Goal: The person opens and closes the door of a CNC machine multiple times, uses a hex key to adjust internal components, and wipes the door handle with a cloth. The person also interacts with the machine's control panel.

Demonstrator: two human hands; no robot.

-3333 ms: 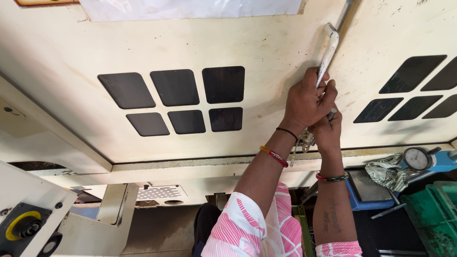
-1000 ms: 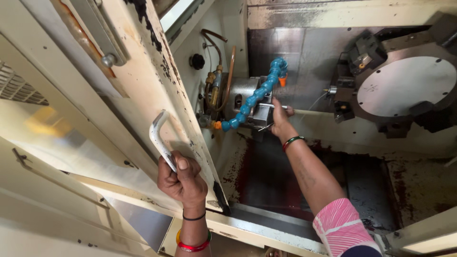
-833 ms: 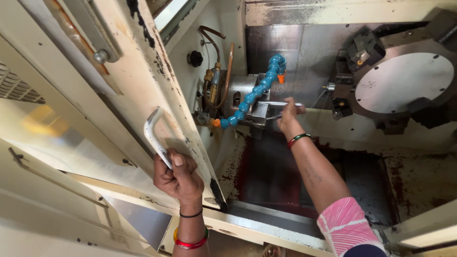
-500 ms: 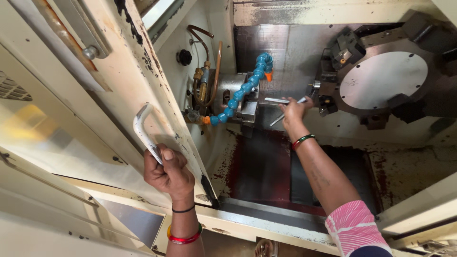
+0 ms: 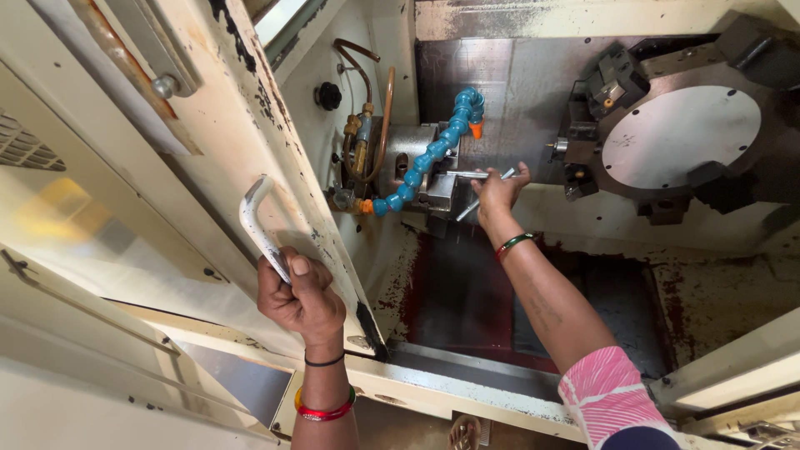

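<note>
My left hand [image 5: 300, 296] grips the lower end of a white door handle [image 5: 257, 218] on the cream sliding door [image 5: 208, 125] of a lathe. My right hand [image 5: 497, 193] reaches into the machine and holds a thin metal rod [image 5: 485, 190] next to the steel chuck [image 5: 421, 162]. A second short rod [image 5: 467, 174] sticks out of the chuck just above my fingers. A blue segmented coolant hose [image 5: 433, 154] with an orange tip curves over the chuck.
A round tool turret [image 5: 679, 133] with dark tool blocks sits at the right inside the enclosure. The stained machine bed [image 5: 467, 292] slopes below my right arm. Copper pipes [image 5: 367, 108] run beside the chuck. The door sill [image 5: 433, 392] crosses the bottom.
Earlier both hands held the handle with the door shut. Now the door is open, my left hand stays on the handle, and my right hand has moved right along the chuck with the rod.
</note>
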